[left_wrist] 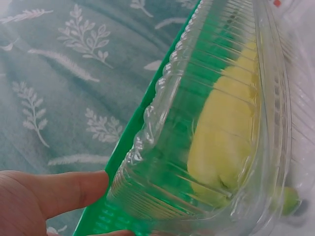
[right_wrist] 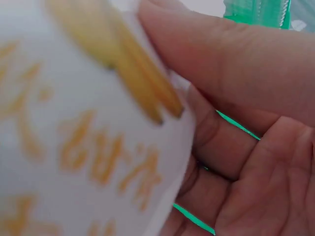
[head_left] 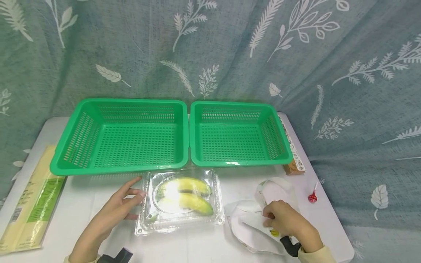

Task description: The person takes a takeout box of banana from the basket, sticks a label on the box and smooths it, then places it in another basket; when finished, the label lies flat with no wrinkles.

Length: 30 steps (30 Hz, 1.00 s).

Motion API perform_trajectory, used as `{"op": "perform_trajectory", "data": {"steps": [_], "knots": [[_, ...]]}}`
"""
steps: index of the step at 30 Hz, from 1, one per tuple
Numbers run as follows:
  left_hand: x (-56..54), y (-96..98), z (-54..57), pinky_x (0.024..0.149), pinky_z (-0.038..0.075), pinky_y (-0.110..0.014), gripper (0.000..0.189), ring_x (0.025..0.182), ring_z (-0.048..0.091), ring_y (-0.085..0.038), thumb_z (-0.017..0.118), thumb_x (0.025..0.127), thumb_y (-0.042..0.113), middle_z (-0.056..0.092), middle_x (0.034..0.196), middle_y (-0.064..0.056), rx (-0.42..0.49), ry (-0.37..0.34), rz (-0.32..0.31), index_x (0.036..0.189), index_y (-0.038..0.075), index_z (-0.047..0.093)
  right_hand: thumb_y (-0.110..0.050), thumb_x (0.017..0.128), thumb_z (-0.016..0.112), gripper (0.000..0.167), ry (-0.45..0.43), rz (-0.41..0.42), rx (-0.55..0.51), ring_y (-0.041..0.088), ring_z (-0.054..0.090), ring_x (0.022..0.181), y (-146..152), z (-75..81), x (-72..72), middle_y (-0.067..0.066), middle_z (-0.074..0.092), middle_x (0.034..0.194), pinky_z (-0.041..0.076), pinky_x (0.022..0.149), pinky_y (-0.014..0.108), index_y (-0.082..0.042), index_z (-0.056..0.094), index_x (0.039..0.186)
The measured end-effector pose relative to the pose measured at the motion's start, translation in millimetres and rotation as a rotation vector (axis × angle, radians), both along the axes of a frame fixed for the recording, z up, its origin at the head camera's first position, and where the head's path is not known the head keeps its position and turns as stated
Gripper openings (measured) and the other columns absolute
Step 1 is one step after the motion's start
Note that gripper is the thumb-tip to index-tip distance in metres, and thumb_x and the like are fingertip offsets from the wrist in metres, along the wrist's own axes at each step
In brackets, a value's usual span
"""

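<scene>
A clear plastic clamshell box (head_left: 149, 226) with yellow-green bananas (head_left: 194, 202) inside sits at the front middle of the table, its lid down. Beside its left edge is my left hand (head_left: 115, 206), fingers spread and loosely bent; whether they touch the box is hard to tell. In the left wrist view, the thumb (left_wrist: 74, 192) is close to the box's ribbed wall (left_wrist: 162, 142). To the right, my right hand (head_left: 286, 219) pinches a white paper band (head_left: 245, 226) between thumb and fingers. Bananas and orange characters are printed on the band (right_wrist: 88, 132), blurred in the right wrist view.
Two green plastic baskets (head_left: 120, 171) (head_left: 241, 163) stand side by side behind the box. A yellow-and-green packet (head_left: 31, 208) lies at the left. On the right are a brown carton (head_left: 295, 166) and a red lollipop (head_left: 313, 197). A patterned curtain (head_left: 230, 54) hangs behind.
</scene>
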State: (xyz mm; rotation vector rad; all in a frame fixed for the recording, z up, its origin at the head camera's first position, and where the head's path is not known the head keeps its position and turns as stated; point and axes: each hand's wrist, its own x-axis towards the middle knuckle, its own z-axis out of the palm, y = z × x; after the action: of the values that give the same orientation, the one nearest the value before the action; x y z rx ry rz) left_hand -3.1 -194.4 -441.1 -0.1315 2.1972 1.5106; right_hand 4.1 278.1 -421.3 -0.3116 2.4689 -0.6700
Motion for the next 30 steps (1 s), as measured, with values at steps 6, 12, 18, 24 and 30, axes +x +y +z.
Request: {"op": "perform_trajectory", "data": {"steps": [6,12,18,24,30], "knots": [[0.3,0.1,0.5,0.077,0.064,-0.037,0.077,0.123,0.058,-0.042,0.054,0.104,0.033,0.04,0.141,-0.03,0.002,0.013,-0.001,0.162,0.009,0.008,-0.012,0.088,0.075,0.022,0.074,0.021,-0.013,0.001,0.04,0.057,-3.9,5.7,-2.8,-0.011,0.042,0.061,0.033,0.052,0.018,-0.016,0.063,0.07],[3.5,-3.0,-0.9,0.078,0.064,-0.038,0.08,0.12,0.061,-0.038,0.058,0.103,0.031,0.04,0.143,-0.031,0.0,0.018,-0.007,0.162,0.01,0.008,-0.015,0.09,0.074,0.017,0.189,0.032,-0.056,-0.001,0.041,0.058,-11.9,21.7,-2.4,-0.012,0.047,0.064,0.038,0.054,0.018,-0.018,0.065,0.076],[8.8,-6.7,2.4,0.078,0.064,-0.037,0.074,0.12,0.059,-0.035,0.059,0.102,0.026,0.04,0.145,-0.029,-0.024,0.065,0.0,0.16,0.007,0.017,-0.023,0.093,0.072,0.013,0.322,-0.006,-0.186,-0.004,0.042,0.054,-26.1,34.2,-3.0,-0.014,0.053,0.066,0.042,0.053,0.018,-0.022,0.067,0.081],[15.0,-10.0,17.6,0.075,0.063,-0.03,0.059,0.105,0.062,-0.003,0.06,0.102,0.033,0.052,0.134,-0.018,-0.15,0.162,0.092,0.152,0.01,0.038,-0.02,0.091,0.074,0.006,0.399,-0.141,-0.281,-0.003,0.045,0.051,-42.6,42.2,-8.4,-0.008,0.06,0.073,0.045,0.048,0.02,-0.016,0.071,0.09],[23.1,8.2,34.4,0.067,0.062,-0.029,0.04,0.086,0.062,0.0,0.057,0.103,0.019,0.058,0.105,0.009,-0.065,0.352,0.117,0.142,0.013,0.052,-0.02,0.091,0.075,0.007,0.428,-0.269,-0.413,-0.002,0.047,0.045,-60.8,46.1,-14.7,0.0,0.064,0.076,0.042,0.041,0.021,-0.014,0.074,0.094]]}}
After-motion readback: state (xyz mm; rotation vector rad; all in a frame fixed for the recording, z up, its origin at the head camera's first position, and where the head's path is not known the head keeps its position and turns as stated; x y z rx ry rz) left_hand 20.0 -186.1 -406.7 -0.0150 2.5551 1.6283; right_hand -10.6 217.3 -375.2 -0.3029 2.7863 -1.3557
